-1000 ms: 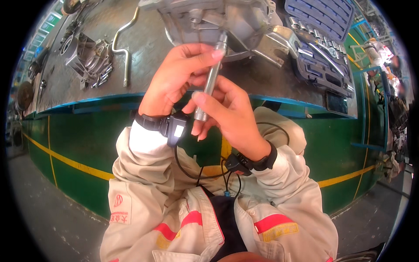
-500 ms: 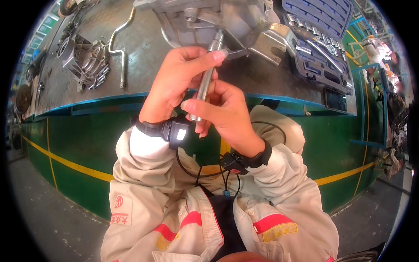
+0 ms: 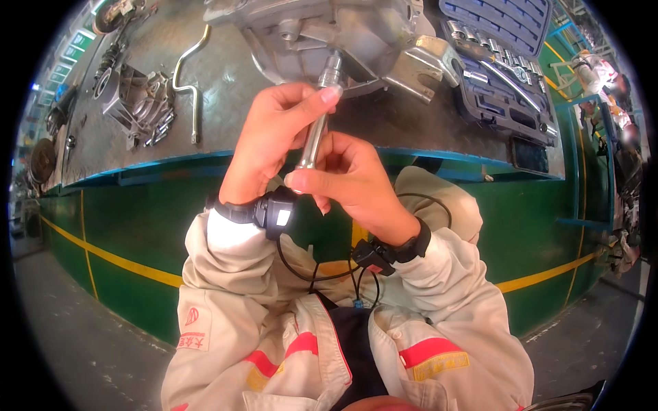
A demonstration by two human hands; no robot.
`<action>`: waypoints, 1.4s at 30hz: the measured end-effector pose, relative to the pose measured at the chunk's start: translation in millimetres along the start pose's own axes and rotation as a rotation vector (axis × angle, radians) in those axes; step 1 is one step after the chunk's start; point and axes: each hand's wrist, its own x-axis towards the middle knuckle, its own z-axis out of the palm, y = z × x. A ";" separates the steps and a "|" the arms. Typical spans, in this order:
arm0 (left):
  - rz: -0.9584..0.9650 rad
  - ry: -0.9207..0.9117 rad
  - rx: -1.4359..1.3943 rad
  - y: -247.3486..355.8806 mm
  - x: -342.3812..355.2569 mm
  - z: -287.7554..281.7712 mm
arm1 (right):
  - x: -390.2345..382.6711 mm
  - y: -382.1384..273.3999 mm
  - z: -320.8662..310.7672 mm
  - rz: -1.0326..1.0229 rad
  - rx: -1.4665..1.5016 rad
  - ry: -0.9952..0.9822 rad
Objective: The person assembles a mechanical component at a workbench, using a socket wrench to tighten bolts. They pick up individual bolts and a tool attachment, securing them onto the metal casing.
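Observation:
A shiny steel extension bar (image 3: 313,144) with a socket (image 3: 331,71) on its far end slants between my hands. My left hand (image 3: 271,130) closes round the upper part of the bar, thumb lying along it just below the socket. My right hand (image 3: 356,179) pinches the bar's lower end between thumb and fingers. The socket end overlaps the lower face of a grey cast-metal housing (image 3: 308,48); whether it sits on a bolt there I cannot tell.
An open blue socket case (image 3: 497,113) lies at the right, a ratchet inside it. Beside the housing is a metal bracket (image 3: 419,72). A cranked steel bar (image 3: 194,103) and a smaller casting (image 3: 133,103) lie on the left of the workbench (image 3: 226,113). A phone (image 3: 529,156) rests by its edge.
The extension bar and socket have shifted a little to the left, and both hands keep hold of it. My right thumb sits closer to the bar's lower end.

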 end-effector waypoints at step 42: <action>0.216 0.093 -0.016 -29.3 -32.4 -2.8 | -16.8 9.4 8.1 -0.085 0.271 -0.082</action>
